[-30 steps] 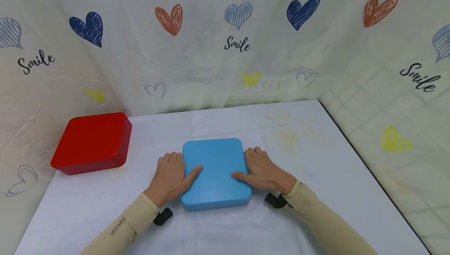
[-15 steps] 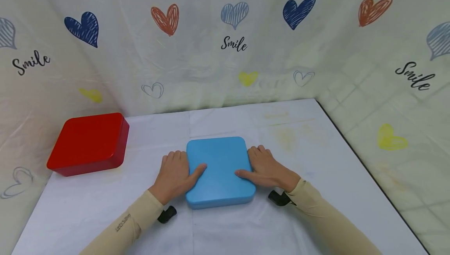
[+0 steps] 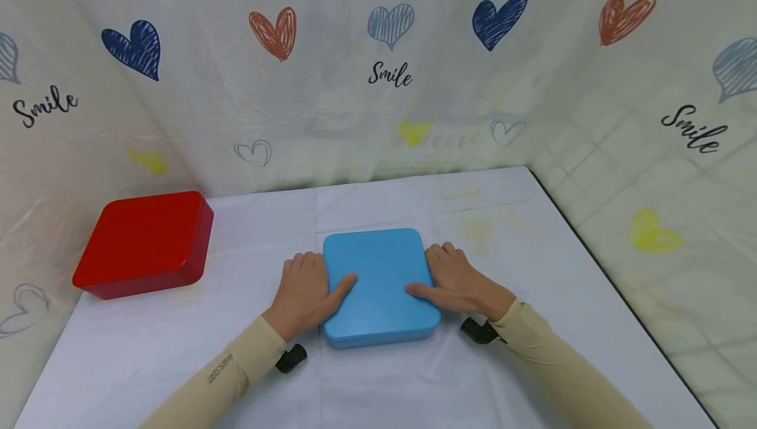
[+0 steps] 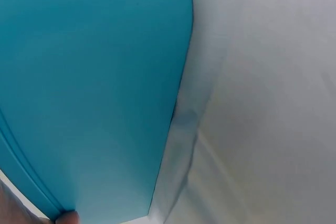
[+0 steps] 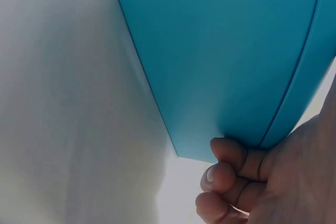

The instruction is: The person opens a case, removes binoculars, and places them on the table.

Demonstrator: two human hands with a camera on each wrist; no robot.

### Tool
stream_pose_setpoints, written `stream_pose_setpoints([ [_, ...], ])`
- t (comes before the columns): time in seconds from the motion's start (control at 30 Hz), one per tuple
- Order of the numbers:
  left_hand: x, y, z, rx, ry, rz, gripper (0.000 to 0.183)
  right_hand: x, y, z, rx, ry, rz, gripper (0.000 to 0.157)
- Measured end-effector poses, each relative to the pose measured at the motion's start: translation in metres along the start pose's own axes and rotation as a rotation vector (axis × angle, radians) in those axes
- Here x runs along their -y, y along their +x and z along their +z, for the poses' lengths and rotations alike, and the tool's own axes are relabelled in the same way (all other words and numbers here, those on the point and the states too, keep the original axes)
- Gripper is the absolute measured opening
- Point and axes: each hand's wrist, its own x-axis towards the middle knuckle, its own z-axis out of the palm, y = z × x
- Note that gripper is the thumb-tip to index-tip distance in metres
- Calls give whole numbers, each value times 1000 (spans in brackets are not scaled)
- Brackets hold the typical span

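Observation:
A light blue lidded box (image 3: 384,255) with rounded corners lies flat-side up between both hands in the head view. My left hand (image 3: 303,294) grips its left side, thumb over the top. On the opposite side my right hand (image 3: 458,283) holds it the same way, thumb pointing inward. The left wrist view is mostly filled by the box's side wall (image 4: 94,77), with a fingertip (image 4: 67,217) at the lower left. In the right wrist view, curled fingers (image 5: 223,177) press against the wall below the lid seam. Whether the box clears the table I cannot tell.
A red box (image 3: 144,238) of similar shape stands at the table's left edge. White cloth covers the table (image 3: 367,389). Behind it and at both sides hangs a pale curtain (image 3: 331,100) printed with hearts and "Smile". A black wrist camera (image 3: 291,358) sits under the left cuff.
Both hands and the blue box between them have shifted a little to the right. The red box and curtain drift slightly left in view as the head camera turns. The grip looks the same.

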Motion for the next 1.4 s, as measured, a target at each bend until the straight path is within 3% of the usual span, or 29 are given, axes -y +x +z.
stream_pose_setpoints([
  [0.9,-27,27,11,-14,37,41,62,-36,0,-16,-6,-16,14,73],
  [1.4,-39,38,16,42,32,3,67,-46,-1,-23,-20,-43,19,71],
])
